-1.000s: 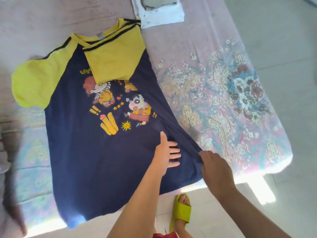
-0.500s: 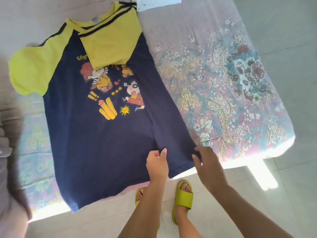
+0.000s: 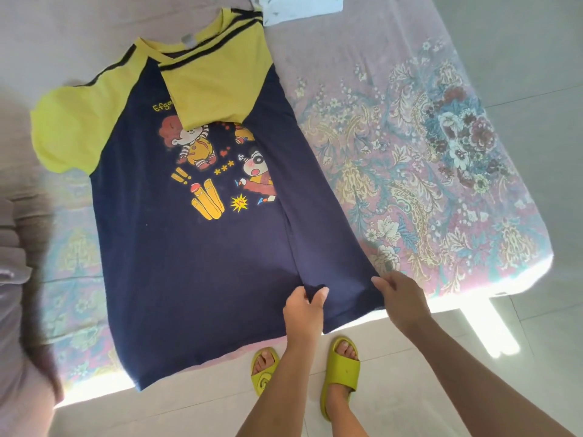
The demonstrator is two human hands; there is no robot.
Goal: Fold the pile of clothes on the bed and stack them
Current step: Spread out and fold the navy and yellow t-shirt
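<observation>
A navy cotton T-shirt with yellow raglan sleeves and a cartoon print lay face up on the bed with the pink floral sheet, its hem hanging a little past the near edge of the mattress. The sleeve on the wearer's right side of the view was already folded in over the chest, and that side panel lay turned inward along a lengthwise crease.

The left hand pinched a small fold of navy fabric at the bottom of that crease, its grip clenched on the cloth. The right hand held the outer corner of the hem, fingers curled on the edge.

The step in hand looked like finishing the first side fold near the hem. The next move would probably call for flattening this panel, then bringing the other yellow sleeve and side across to match before folding the shirt up its length.

A folded white garment at the top of the view was cut off by the frame, so the height of that stack was unclear. The blurred pinkish mass at the left edge was too soft to identify. Yellow-green slide sandals showed on the tiled floor below.
</observation>
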